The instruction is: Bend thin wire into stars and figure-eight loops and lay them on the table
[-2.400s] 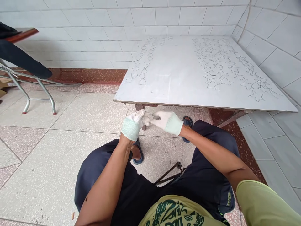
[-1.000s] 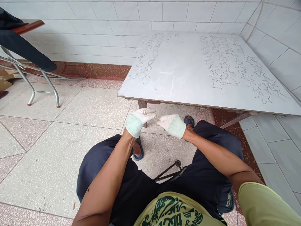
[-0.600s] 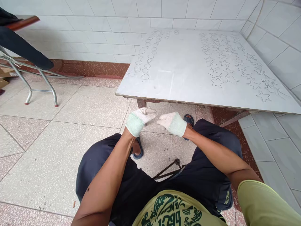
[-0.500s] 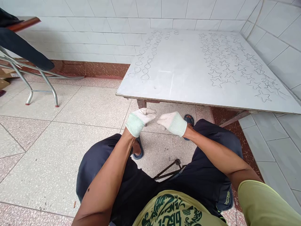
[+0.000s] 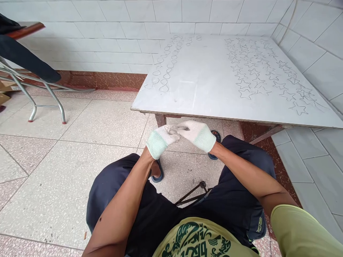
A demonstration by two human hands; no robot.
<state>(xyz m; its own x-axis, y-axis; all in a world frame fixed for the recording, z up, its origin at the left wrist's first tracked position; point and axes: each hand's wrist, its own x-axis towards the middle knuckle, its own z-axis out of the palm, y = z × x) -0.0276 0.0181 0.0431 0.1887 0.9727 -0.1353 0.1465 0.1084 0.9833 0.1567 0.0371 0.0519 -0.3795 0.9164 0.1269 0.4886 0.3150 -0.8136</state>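
My left hand (image 5: pixel 164 138), in a white glove with a pale green cuff, is closed on a thin bent wire (image 5: pixel 171 129) just in front of the table's near edge. Part of that wire lies across the fingers; its full outline is too fine to make out. My right hand (image 5: pixel 195 134), gloved alike, meets the left with its fingers closed at the wire. Beyond both hands is the white-topped table (image 5: pixel 203 96). On its right side lie several star-shaped wires (image 5: pixel 243 84), and on its left several looped, figure-eight wires (image 5: pixel 164 85) in rows.
White tiled walls (image 5: pixel 128 30) border the table at the back and right. At the left stands a folding metal chair or stool (image 5: pixel 49 94) beside a person's dark-clothed leg (image 5: pixel 29 59). A dark metal stand (image 5: pixel 194 192) is between my knees on the speckled floor (image 5: pixel 80 171).
My right hand has moved left and slightly up, so its fingers now touch the wire and left hand. The left hand has shifted slightly right. The wires on the table look unchanged.
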